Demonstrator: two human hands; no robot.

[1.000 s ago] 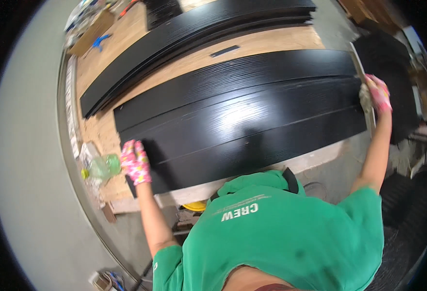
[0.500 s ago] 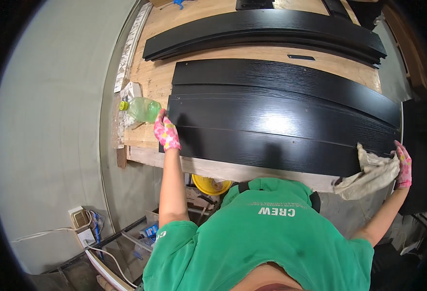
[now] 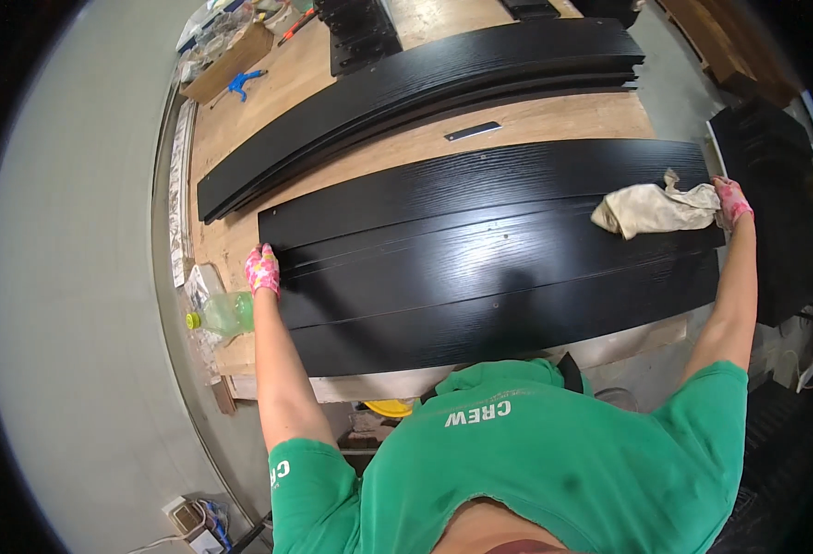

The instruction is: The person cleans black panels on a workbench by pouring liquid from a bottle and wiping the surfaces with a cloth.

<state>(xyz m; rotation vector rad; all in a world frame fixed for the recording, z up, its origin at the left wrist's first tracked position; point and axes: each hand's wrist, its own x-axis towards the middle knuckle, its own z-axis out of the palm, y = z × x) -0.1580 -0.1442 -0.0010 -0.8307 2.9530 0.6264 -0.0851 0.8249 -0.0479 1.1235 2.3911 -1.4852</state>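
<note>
Several long black wood-grained boards [image 3: 406,277] lie side by side on the wooden workbench [image 3: 231,194] in front of me. My left hand [image 3: 263,270], in a pink flowered glove, is closed at the left end of one of the boards. At the opposite end my right hand [image 3: 733,202], gloved alike, holds a crumpled off-white cloth [image 3: 656,209], which drapes over the boards; its fingertips are partly hidden by the cloth and the board end. A green-tinted plastic bottle [image 3: 229,315] with a yellow cap lies beside my left forearm.
Farther back is a stack of black boards [image 3: 425,83]. Between stack and near boards lies a small dark strip [image 3: 473,131]. A blue tool [image 3: 244,85] and a cardboard box [image 3: 231,65] sit far left. Black panels [image 3: 766,212] stand off the bench's right side.
Both hands have moved away from me along the board ends, the right taking the cloth up onto the boards. The view has shifted, showing more of the bench's far left.
</note>
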